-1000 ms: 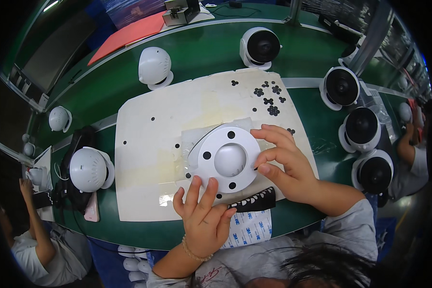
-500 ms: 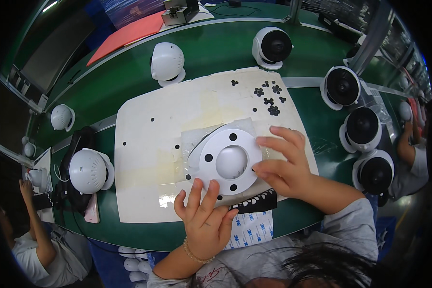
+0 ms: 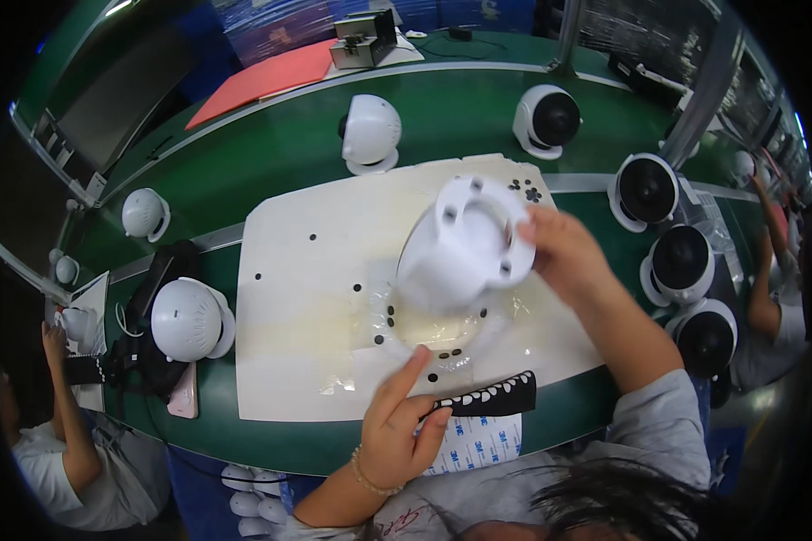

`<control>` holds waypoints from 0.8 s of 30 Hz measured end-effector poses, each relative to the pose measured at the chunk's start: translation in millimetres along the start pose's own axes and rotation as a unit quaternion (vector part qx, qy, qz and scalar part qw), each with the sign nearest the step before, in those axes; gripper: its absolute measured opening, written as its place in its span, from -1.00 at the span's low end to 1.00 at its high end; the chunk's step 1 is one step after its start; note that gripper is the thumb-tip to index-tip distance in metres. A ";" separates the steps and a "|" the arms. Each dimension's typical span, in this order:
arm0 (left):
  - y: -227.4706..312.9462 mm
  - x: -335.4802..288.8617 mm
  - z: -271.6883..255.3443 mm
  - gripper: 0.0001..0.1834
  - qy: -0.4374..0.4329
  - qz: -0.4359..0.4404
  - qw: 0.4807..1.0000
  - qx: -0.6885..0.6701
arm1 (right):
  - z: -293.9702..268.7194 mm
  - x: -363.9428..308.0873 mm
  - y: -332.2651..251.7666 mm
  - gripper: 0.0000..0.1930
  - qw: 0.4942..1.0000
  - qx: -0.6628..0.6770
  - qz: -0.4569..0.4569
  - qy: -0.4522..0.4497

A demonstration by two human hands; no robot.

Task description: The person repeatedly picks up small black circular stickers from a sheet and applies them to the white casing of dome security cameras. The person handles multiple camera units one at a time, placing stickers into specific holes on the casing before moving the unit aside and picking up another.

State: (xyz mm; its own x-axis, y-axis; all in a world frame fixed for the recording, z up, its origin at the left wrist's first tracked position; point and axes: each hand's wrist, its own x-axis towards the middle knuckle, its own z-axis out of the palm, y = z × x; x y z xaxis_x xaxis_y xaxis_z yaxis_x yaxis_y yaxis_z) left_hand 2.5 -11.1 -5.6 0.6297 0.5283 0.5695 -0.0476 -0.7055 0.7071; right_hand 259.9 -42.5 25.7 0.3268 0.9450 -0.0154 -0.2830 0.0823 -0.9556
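One white device (image 3: 449, 266) is in the right hand (image 3: 564, 252).

The green table (image 3: 289, 444) carries a cream board (image 3: 284, 338) and white devices (image 3: 186, 320).

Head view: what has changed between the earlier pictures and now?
The white device, earlier lying base-up, has been lifted and tilted, gripped by the right hand; the left hand no longer touches it. At the back, two white units have shifted right. The pale sheet and black strip stayed put.
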 end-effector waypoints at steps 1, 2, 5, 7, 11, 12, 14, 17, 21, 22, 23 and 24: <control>-0.3 -0.8 -2.2 -0.88 -0.022 -0.024 0.999 -0.024 | 4.6 15.8 -9.6 -0.75 0.999 -0.020 -0.044 0.025; 0.3 -0.3 -4.2 -0.88 -0.047 -0.046 0.997 -0.050 | 3.1 31.9 -17.7 -0.77 0.993 -0.081 -0.069 0.045; 2.8 2.1 -9.8 -0.82 -0.103 -0.091 0.989 -0.050 | -26.2 97.5 15.1 -0.78 0.740 -0.575 -0.316 0.150; 1.7 0.0 -6.2 -0.79 -0.098 -0.096 0.990 -0.036 | -69.6 133.5 37.1 -0.78 0.620 -0.679 -0.364 0.150; -2.7 2.9 -11.8 -0.73 -0.136 -0.017 0.990 -0.026 | -87.2 156.0 47.7 -0.80 0.551 -0.790 -0.240 0.124; -4.1 2.1 -8.1 -0.74 -0.118 -0.012 0.993 -0.026 | -87.0 158.8 46.6 -0.78 0.533 -0.825 -0.150 0.113; -2.8 -0.3 -6.0 -0.75 -0.108 -0.033 0.994 -0.016 | -62.2 162.6 39.6 -0.75 0.514 -0.851 -0.053 0.095; -0.9 -1.6 -5.7 -0.77 -0.104 -0.050 0.993 -0.013 | -10.9 161.7 40.6 -0.64 0.571 -0.816 -0.077 0.047; -0.1 0.3 -3.8 -0.78 -0.103 -0.047 0.993 -0.014 | 11.8 189.7 73.2 -0.55 0.599 -0.748 -0.283 0.037; -0.5 0.1 -4.2 -0.77 -0.117 -0.057 0.991 -0.011 | 16.0 194.7 73.9 -0.53 0.590 -0.753 -0.286 0.059; -1.8 -0.2 -4.3 -0.77 -0.131 -0.066 0.989 -0.009 | 16.0 199.2 69.2 -0.55 0.617 -0.735 -0.269 0.077; -3.1 -0.4 -4.7 -0.76 -0.146 -0.074 0.986 -0.008 | 11.6 204.4 60.8 -0.56 0.643 -0.717 -0.252 0.096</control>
State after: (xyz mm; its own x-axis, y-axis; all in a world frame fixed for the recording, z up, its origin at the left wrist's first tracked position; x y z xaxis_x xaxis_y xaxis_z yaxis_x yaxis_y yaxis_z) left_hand -1.3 -6.8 -6.1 0.8269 0.4653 0.3157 0.0519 -0.6222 0.7812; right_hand 299.0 159.3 -32.1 0.1952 0.8455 0.4971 0.9796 -0.1434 -0.1407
